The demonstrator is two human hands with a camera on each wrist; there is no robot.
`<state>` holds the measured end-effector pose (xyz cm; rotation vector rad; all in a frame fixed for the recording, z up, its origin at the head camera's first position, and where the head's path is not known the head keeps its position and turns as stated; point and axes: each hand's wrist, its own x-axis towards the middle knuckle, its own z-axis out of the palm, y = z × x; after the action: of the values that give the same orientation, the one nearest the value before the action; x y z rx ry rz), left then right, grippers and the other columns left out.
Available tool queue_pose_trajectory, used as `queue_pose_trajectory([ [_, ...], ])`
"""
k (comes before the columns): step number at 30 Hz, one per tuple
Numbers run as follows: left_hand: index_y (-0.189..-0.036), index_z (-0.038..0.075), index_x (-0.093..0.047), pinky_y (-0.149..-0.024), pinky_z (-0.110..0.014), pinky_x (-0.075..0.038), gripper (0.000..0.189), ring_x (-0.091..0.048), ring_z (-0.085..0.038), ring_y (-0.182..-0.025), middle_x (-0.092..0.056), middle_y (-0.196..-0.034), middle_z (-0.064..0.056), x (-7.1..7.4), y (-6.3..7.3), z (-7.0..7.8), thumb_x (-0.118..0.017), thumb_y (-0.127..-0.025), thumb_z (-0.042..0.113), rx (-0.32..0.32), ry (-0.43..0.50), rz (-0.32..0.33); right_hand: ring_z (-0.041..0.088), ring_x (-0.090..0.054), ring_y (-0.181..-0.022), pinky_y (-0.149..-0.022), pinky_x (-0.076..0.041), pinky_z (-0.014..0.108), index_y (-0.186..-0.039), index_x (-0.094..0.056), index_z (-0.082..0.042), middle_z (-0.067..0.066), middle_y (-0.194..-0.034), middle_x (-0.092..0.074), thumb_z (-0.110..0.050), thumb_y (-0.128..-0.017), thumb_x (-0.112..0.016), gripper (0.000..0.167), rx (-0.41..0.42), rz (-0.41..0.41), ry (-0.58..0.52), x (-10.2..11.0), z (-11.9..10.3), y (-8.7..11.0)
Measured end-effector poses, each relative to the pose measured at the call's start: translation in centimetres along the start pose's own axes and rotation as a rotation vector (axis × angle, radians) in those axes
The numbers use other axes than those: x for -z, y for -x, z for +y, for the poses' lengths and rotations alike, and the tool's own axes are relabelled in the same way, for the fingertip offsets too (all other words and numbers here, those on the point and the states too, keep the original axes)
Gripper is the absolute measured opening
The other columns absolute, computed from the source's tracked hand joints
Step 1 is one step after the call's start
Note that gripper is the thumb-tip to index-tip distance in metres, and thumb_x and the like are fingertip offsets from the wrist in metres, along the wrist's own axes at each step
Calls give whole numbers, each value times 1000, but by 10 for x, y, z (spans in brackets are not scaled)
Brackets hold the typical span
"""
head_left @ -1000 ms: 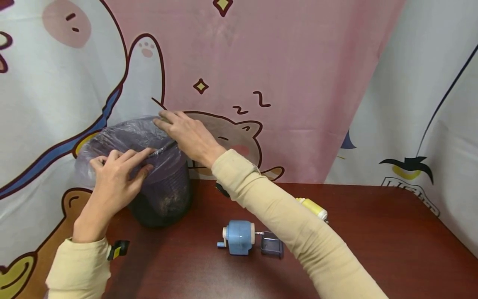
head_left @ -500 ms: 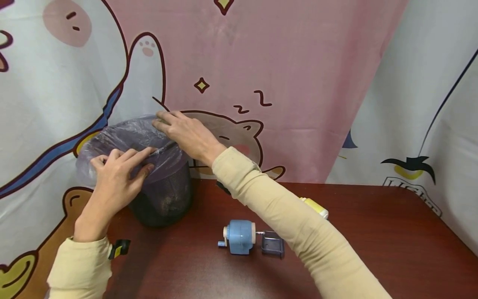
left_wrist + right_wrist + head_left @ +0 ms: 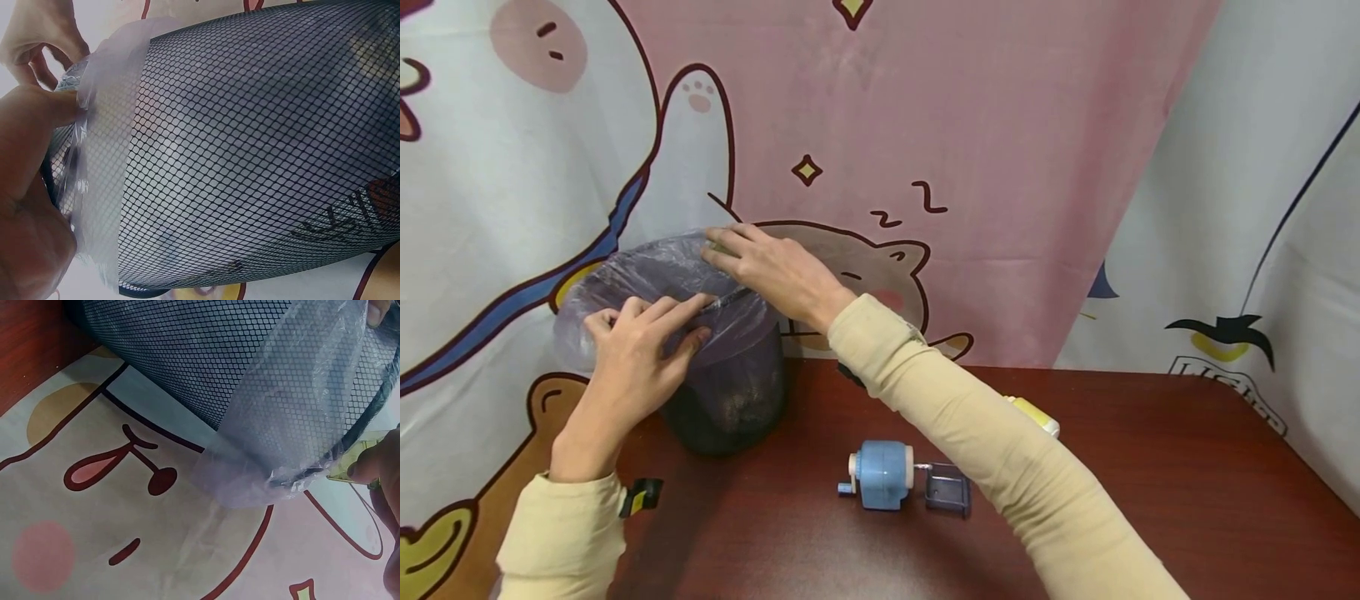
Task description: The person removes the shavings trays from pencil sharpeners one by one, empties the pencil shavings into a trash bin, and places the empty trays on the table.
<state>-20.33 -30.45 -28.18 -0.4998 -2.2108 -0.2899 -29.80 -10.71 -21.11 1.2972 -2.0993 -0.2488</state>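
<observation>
A black mesh trash bin (image 3: 737, 400), lined with a thin translucent purple bag (image 3: 730, 329), stands at the table's left rear. My left hand (image 3: 636, 354) grips the near rim through the bag, fingers over the edge and thumb outside. My right hand (image 3: 775, 271) is held above the bin's right rim. Between its thumb and fingers it pinches a small clear yellow plastic box (image 3: 356, 459), mostly covered by the fingers in the head view.
On the brown table (image 3: 760, 533) sits a blue hand-crank pencil sharpener (image 3: 882, 477), with a dark clear drawer (image 3: 948, 490) at its right. A yellow and white object (image 3: 1033, 417) is partly behind the right sleeve. A printed curtain (image 3: 1000, 167) hangs close behind the bin.
My right hand has shifted slightly left over the bin's opening, still holding the yellow box. My left hand keeps its grip on the rim.
</observation>
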Motion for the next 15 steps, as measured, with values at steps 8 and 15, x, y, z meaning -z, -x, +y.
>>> queue_pose_trajectory([
  [8,-127,7,-71,-80,-66,-17,41,-48,-36,-82,-70,-94,-17,0,-2,1,-79,-86,7,8,9,-10,24,-44,-146,-98,-56,30,-156,-45,-18,8,-162,-41,-5,-104,-55,54,-28,35,-48,-2,3,5],
  [15,-126,7,-72,-80,-66,-18,41,-48,-37,-82,-69,-91,-17,0,-1,1,-79,-86,7,9,2,-4,26,-54,-137,-102,-54,32,-152,-50,-15,12,-154,-50,-1,-103,-55,51,-82,121,-157,-7,6,9],
])
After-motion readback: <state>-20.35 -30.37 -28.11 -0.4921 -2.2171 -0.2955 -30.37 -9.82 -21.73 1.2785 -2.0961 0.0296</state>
